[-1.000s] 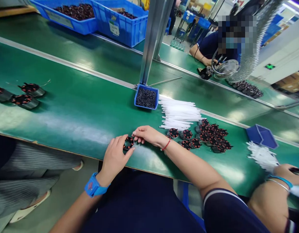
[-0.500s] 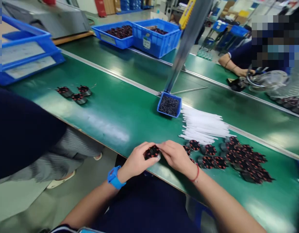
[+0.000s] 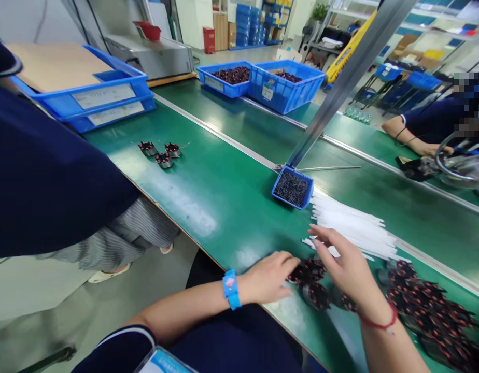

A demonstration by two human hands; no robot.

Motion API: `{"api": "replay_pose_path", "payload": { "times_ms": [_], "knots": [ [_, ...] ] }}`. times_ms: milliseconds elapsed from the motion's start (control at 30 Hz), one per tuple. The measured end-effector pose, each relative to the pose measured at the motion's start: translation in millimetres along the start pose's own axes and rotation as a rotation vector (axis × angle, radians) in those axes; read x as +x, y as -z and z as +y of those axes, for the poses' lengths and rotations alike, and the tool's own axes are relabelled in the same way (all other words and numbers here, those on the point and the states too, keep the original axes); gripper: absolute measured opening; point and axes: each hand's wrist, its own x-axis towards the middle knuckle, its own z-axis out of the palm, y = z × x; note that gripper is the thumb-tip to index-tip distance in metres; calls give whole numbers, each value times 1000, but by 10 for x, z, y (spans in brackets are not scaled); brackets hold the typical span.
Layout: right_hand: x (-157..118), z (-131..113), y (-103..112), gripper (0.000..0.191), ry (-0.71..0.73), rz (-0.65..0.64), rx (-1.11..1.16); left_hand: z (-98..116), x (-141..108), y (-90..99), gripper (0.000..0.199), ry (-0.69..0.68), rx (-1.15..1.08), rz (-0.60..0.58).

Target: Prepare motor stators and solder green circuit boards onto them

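My left hand (image 3: 268, 278) is at the front edge of the green bench, thumb and fingers apart. Its fingertips reach the nearest of several wound motor stators (image 3: 316, 296), black and round with copper-coloured windings; whether they touch it I cannot tell. My right hand (image 3: 342, 261) is open, thumb and fingers spread, at the near end of a pile of thin white tubes (image 3: 350, 225). It partly hides some stators below it. Beyond the tubes stands a small blue bin (image 3: 310, 196) full of short black pieces.
A heap of stators (image 3: 430, 305) lies to the right, and three stators (image 3: 164, 160) sit farther left. Blue crates (image 3: 288, 96) stand behind a metal post (image 3: 333, 103). A person in dark clothes (image 3: 48, 171) stands at left; another person's arm (image 3: 414, 137) is at right.
My hands have moved right and apart. The stator I held between them has left my grasp, and my right hand now reaches to the white tubes. The view has shifted left.
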Motion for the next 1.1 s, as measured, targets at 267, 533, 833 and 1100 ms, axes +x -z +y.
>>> {"api": "replay_pose_path", "payload": {
  "times_ms": [267, 533, 833, 1100],
  "knots": [
    [1029, 278, -33, 34, 113, -104, -176, -568, -31, 900, 67, 55, 155, 401],
    [1581, 419, -383, 29, 203, -159, -246, -1843, -457, 3384, 59, 905, 591, 966],
    [1562, 474, -447, 32, 30, -268, -393, -2295, -543, 3289, 27, 902, 520, 804],
    [1641, 490, -530, 20, -67, -193, -430, -1712, -251, 2157, 19, 486, 427, 609]
  ]
}}
